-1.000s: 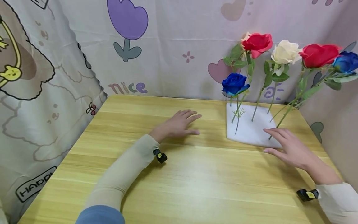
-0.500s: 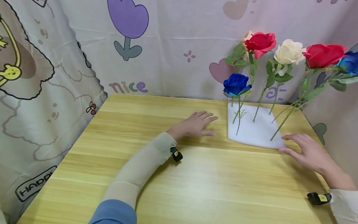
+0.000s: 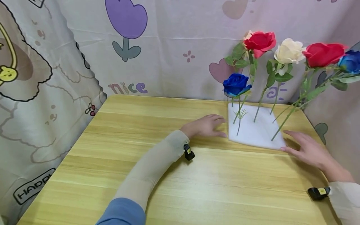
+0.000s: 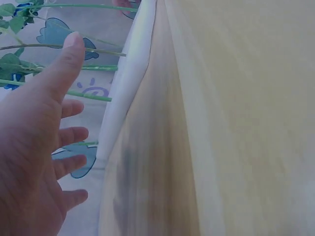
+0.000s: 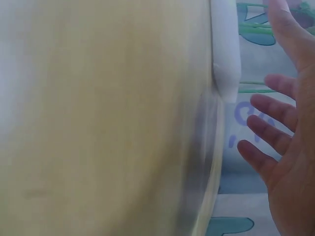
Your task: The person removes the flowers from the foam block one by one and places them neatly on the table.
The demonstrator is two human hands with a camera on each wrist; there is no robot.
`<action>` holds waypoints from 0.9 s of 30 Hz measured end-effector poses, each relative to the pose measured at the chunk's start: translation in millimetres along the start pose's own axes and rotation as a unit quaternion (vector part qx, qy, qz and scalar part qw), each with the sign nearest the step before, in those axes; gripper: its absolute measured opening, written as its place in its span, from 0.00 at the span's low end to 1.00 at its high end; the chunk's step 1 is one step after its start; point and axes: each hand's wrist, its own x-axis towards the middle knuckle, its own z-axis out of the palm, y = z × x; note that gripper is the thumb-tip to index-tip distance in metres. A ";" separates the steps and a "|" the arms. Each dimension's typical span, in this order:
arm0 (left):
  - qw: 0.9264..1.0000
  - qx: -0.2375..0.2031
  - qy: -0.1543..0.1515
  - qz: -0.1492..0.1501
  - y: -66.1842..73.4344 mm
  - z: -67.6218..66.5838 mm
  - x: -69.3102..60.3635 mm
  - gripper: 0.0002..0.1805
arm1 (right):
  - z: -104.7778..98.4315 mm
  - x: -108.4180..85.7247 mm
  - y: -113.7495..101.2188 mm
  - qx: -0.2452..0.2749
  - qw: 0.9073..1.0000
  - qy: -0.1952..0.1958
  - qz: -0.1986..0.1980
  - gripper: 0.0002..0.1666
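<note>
A white foam slab (image 3: 253, 132) lies on the wooden table, several artificial roses standing in it by their stems. Red (image 3: 260, 43), white (image 3: 289, 51) and blue (image 3: 237, 84) blooms show. The left hand (image 3: 206, 126) is at the slab's left edge, fingers spread, holding nothing; contact cannot be told. At the slab's right front corner is the right hand (image 3: 307, 150), thumb close to the edge, fingers apart. In the left wrist view the left hand (image 4: 39, 132) faces the slab (image 4: 133, 64); the right wrist view shows the right hand (image 5: 290, 128) beside the slab (image 5: 226, 49).
The wooden table (image 3: 197, 187) extends in front and to the left. A printed curtain (image 3: 174, 56) hangs behind and at both sides. Leaning right, a red rose (image 3: 324, 54) and a blue rose (image 3: 350, 62) overhang the area above the right hand.
The left hand has moved right across the table to the slab's left edge. The right hand has shifted right, from over the slab's front right corner to just outside it.
</note>
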 end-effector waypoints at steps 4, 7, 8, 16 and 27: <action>1.000 -0.020 -0.010 -0.003 4.1 1.5 11.8 0.49 | 1.9 9.9 1.2 -0.003 1.000 -0.011 -0.021 0.47; 1.000 -0.011 -0.015 -0.004 6.9 2.5 21.2 0.50 | 2.7 17.2 2.0 -0.009 0.999 -0.026 -0.028 0.49; 1.000 -0.008 -0.017 -0.004 7.9 2.8 24.2 0.50 | 2.6 19.4 2.0 -0.010 0.999 -0.032 -0.026 0.50; 0.999 0.008 -0.035 0.012 16.8 7.6 41.8 0.49 | 1.7 32.2 2.0 0.009 0.998 -0.055 -0.026 0.50; 0.999 0.029 -0.010 0.038 17.6 16.9 49.2 0.46 | 4.8 38.5 1.0 0.009 0.998 -0.055 -0.034 0.44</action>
